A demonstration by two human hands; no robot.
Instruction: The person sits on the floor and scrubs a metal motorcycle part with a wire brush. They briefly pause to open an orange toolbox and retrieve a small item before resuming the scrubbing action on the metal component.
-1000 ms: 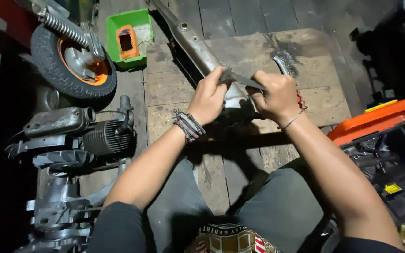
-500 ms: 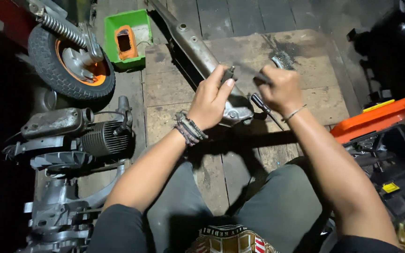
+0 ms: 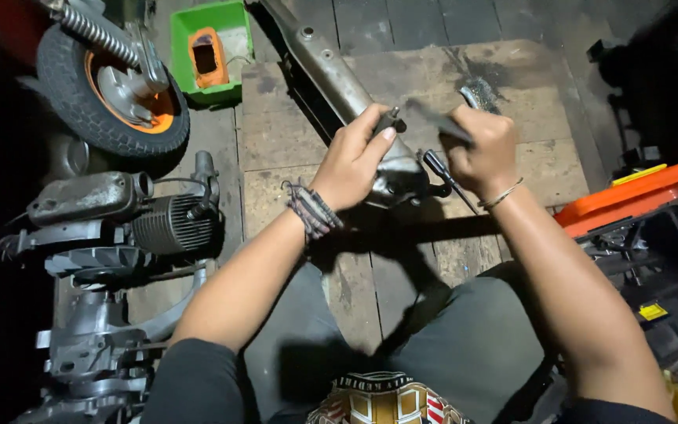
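While the left hand [image 3: 355, 153] clamps the long grey metal pipe [image 3: 339, 86] lying on the plywood board [image 3: 292, 141], the right hand [image 3: 480, 145] fists a black-handled tool [image 3: 442, 169]; the pipe looks heavy, rigid, best gripped mid-shaft.

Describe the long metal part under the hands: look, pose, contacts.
The long metal part is a dull grey, worn, scuffed tube-like piece with a small bolt or hole near its far end. It lies diagonally on the wooden boards, running from the top of the view down to a wider, darker near end. The left hand grips that near end; the right hand, holding a dark tool, hovers just beside it.
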